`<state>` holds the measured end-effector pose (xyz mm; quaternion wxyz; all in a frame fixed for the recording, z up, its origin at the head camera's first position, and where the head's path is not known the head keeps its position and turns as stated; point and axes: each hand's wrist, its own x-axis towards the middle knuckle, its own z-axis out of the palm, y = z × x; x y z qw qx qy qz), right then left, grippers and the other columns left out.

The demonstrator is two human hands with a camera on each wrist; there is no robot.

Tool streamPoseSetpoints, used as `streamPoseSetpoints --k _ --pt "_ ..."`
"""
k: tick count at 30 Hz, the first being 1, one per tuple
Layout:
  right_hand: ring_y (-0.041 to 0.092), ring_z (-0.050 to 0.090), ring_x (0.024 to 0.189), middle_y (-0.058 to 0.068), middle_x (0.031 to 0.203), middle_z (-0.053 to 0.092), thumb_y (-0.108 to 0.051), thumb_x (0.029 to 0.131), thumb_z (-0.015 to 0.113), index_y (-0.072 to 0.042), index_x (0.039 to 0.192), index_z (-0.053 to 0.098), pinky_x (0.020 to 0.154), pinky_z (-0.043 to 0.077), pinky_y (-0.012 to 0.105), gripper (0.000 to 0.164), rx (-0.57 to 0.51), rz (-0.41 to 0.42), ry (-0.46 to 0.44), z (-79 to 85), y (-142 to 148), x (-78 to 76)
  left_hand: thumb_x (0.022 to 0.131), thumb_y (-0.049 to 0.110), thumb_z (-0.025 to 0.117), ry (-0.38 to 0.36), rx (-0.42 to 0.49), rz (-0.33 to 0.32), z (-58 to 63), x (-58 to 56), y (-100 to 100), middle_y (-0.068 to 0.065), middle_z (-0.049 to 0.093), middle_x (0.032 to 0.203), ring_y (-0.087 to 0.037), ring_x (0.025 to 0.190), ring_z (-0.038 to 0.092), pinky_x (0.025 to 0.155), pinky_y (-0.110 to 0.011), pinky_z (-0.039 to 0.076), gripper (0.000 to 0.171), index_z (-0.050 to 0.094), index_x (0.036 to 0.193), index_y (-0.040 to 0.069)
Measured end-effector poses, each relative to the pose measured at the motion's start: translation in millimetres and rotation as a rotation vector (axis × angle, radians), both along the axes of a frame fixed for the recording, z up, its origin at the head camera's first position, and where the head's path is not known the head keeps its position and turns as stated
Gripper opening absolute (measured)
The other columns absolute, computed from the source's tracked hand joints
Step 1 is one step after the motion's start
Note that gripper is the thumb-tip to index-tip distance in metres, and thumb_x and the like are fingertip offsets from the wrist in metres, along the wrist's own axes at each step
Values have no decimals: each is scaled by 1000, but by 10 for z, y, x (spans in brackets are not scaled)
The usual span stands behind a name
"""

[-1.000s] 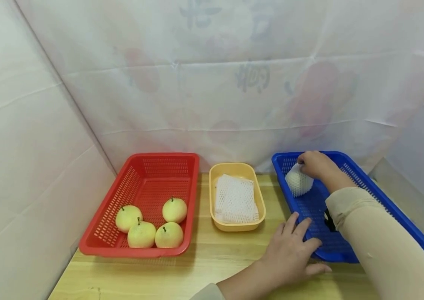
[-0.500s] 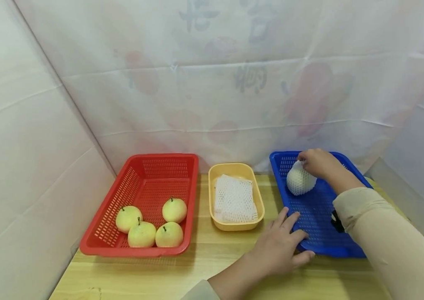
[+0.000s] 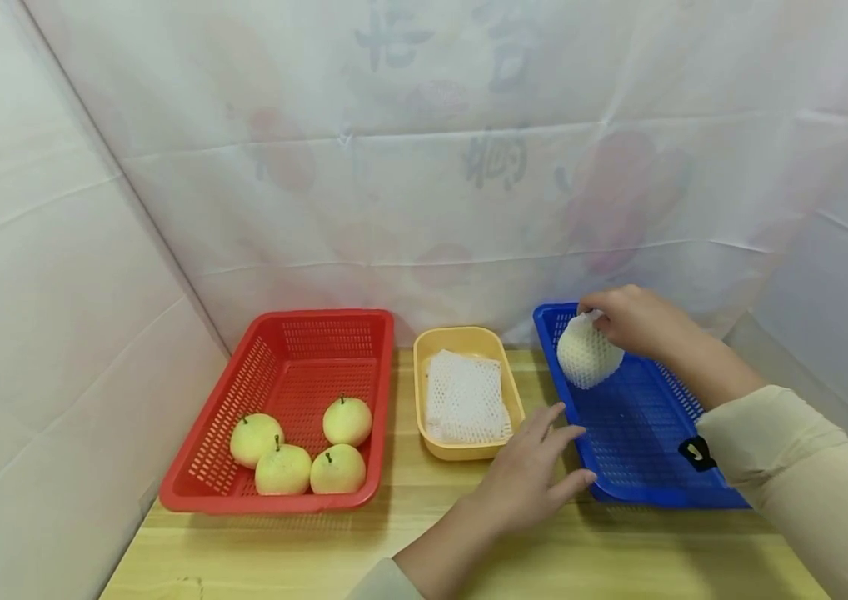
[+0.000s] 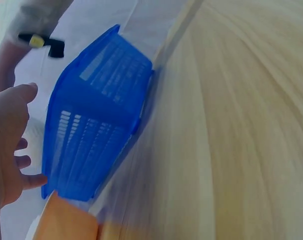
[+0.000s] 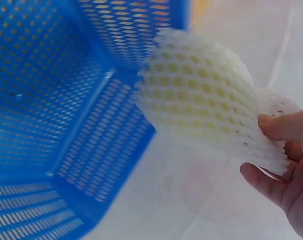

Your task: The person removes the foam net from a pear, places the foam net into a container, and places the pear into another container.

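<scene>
A pear in a white foam net sleeve point(image 3: 587, 354) hangs over the far left corner of the blue basket point(image 3: 637, 433). My right hand point(image 3: 637, 321) pinches the gathered top of that sleeve; in the right wrist view the yellow-green fruit point(image 5: 191, 90) shows through the mesh. My left hand point(image 3: 525, 479) is beside the basket's near left side, its fingers spread and holding nothing. In the left wrist view, one fingertip lies close to the blue rim, and I cannot tell whether it touches.
To the left stands a red basket point(image 3: 281, 502) with several yellow pears point(image 3: 283, 469). A small yellow tray point(image 3: 461, 452) between the baskets bears flat white foam nets point(image 3: 469, 398). Everything sits on a wooden table point(image 3: 334, 554) before white cloth walls point(image 3: 394, 167).
My right hand has lifted the sleeved pear upward, out of the basket's corner. The left hand has drawn back leftward from the blue basket's rim. The blue basket has shifted slightly left in view.
</scene>
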<state>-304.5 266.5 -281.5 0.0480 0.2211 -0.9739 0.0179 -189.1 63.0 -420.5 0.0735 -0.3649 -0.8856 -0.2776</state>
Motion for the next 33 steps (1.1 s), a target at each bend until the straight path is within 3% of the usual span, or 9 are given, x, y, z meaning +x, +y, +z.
streamPoseSetpoints --k 9,17,23,27,33 --pt "31 64 95 10 107 68 0 85 63 -10 108 66 77 53 48 25 -34 163 125 255 -214 355 91 60 41 -151 291 110 45 -101 -234 7 30 150 -14 136 32 106 -41 39 63 27 145 31" --pt "17 67 87 -1 97 69 2 78 70 -14 101 68 70 57 34 28 -109 387 219 130 -513 648 85 57 57 -248 452 153 96 -152 -386 10 26 151 -14 137 31 106 -45 38 79 16 148 34" --pt "9 65 85 -6 94 68 0 76 73 -17 102 68 69 56 25 31 -164 483 240 -69 -700 824 78 59 65 -389 508 117 110 -126 -475 11 29 149 -16 129 42 94 -34 47 86 17 146 40" --pt "9 64 86 -6 97 68 1 76 72 -16 103 67 70 55 24 32 -219 526 228 -196 -807 915 76 52 72 -455 533 49 87 -96 -544 13 45 136 -9 112 53 83 -23 50 79 28 141 43" --pt "7 63 85 -7 97 67 0 79 69 -17 103 66 69 54 23 30 -288 530 178 -383 -909 1017 76 41 76 -540 553 -50 8 -45 -685 12 54 123 -4 101 58 80 -21 51 69 39 135 39"
